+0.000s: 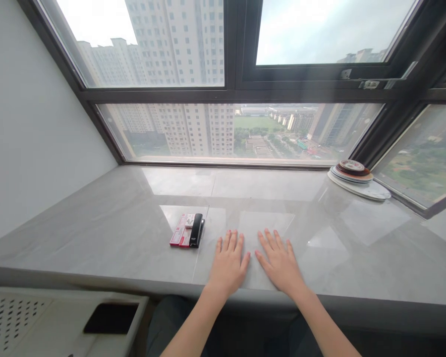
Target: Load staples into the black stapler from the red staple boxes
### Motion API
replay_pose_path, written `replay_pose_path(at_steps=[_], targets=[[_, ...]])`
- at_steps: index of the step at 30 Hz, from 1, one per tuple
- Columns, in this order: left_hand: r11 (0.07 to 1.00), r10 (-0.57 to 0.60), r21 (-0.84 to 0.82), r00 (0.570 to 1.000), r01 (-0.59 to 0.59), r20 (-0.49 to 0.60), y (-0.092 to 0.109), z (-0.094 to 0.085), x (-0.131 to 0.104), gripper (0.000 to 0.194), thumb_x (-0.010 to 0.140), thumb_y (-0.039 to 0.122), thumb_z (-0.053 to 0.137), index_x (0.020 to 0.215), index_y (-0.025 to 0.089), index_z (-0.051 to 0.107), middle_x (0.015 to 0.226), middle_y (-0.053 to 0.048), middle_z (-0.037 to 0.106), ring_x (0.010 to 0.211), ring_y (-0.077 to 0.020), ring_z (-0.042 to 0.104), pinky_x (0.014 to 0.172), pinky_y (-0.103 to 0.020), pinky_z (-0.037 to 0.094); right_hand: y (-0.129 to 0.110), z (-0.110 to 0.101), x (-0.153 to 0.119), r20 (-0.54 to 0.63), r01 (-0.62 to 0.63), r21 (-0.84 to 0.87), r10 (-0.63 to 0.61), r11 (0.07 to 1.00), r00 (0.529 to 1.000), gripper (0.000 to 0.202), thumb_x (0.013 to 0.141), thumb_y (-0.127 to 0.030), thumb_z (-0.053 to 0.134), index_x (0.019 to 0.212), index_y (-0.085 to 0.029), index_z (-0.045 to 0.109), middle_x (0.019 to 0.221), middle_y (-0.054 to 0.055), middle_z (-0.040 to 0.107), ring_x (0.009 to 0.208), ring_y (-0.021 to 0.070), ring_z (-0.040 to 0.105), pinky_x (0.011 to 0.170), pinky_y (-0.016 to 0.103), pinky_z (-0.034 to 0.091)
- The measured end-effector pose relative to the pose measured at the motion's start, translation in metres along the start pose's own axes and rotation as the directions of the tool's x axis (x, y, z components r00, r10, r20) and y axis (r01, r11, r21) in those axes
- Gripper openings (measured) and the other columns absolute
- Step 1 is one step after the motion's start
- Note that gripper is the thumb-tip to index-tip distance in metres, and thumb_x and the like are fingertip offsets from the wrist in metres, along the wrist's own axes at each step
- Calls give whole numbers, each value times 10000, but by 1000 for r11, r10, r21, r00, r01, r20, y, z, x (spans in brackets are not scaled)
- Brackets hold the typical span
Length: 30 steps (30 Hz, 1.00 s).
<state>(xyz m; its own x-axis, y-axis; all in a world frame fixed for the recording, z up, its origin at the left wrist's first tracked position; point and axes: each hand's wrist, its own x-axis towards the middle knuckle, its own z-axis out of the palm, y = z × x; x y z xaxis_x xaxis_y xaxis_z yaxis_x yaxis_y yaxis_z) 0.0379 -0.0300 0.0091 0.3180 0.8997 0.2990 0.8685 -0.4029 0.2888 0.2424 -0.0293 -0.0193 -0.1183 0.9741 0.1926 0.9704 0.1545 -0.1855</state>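
My left hand [228, 264] lies flat on the grey stone sill [107, 228], fingers spread, holding nothing. To its right my right hand [280, 262] also rests palm down with its fingers apart and nothing in it. The two thumbs point toward each other with a small gap between them. Left of my left hand, a black stapler [196, 230] lies on the right part of a flat red and white packet [180, 231]. A small pale box [189, 221] sits on the packet against the stapler.
Stacked round plates or mats [357, 179] stand at the back right corner by the window frame [230, 95]. A pale perforated plastic container [52, 317] with a dark phone-like rectangle [111, 318] is below the sill's front edge at left.
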Motion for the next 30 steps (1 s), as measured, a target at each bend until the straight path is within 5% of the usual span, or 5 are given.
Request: replay_pose_path(at_steps=[6,30], targets=[[998,8,64,999,-10,38,-7,8,-1,581,1064,487,328,1609,286,316,1702,-53,253,1582,-276,199,1267,-565,225,-11,-1,0,4,1,-97,-1,995,1000,644,1044,-565,294,1649,-359,216,1732,13,106,1594,317,69,1235,638,47],[1000,14,15,1000,-14,12,-7,10,-3,556,1057,463,363,1588,300,351,1687,-55,295,1570,-287,231,1262,-575,221,-15,-4,-3,-13,-17,-47,16,999,1000,639,1042,-541,340,1644,-350,247,1730,34,127,1589,342,83,1226,657,33]])
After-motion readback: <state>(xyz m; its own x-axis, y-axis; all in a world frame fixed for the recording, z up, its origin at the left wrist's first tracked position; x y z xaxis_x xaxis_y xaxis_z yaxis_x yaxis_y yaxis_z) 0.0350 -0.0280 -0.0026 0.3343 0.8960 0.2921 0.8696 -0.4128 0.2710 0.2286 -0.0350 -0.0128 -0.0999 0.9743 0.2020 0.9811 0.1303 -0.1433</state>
